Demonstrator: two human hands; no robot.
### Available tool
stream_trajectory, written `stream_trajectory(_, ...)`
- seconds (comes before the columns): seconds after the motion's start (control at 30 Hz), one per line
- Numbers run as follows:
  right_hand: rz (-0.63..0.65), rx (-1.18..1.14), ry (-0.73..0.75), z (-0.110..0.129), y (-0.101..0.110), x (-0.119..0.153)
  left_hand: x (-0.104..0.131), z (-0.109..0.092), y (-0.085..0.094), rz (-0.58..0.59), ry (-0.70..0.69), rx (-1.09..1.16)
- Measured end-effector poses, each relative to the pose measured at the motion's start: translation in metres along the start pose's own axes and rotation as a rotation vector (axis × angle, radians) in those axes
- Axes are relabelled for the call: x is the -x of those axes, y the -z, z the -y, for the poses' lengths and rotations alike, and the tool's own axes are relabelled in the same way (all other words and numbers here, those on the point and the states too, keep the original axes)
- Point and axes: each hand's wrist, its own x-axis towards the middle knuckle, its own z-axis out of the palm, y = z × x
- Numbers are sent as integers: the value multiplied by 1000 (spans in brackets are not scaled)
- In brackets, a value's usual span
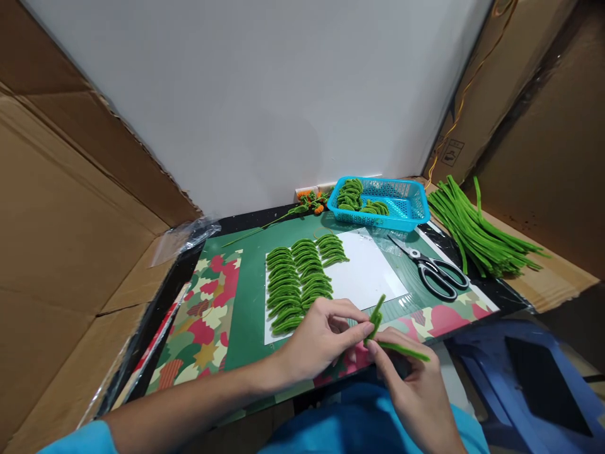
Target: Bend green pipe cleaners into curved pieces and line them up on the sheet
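1. Stem (401,350), fuzzy green, sits bent between your hands at the near edge of the mat (250,302).
2. Your left hand (322,340) pinches its upper part, thumb to fingers; your right hand (412,381) pinches close to the bend.
3. Looks like shaping; next move probably calls for firm pinches while bending.
4. Printed symbol (452,152) on cardboard (515,145): unreadable; marks on white sheet (363,274): too small. No brands legible.
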Motion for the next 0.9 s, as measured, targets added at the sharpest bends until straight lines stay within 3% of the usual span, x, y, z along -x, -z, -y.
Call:
stream_trajectory(0.27, 150, 45, -95, -15, 20, 0, 10, 10, -6, 46, 44, -158)
stream_trajectory(0.37, 65, 19, -135, -18, 25, -1, 11, 15, -8, 46, 52, -160)
stream_trajectory(0.47, -29, 55, -59, -15, 26, -3, 12, 18, -13, 66, 58, -87)
stream_trajectory(0.67, -89, 68, 67, -14, 26, -4, 17, 21, -17, 152, 107, -1)
stream_trajectory(0.9, -138, -118, -71, -17, 21, -1, 16, 18, -16, 144, 72, -44)
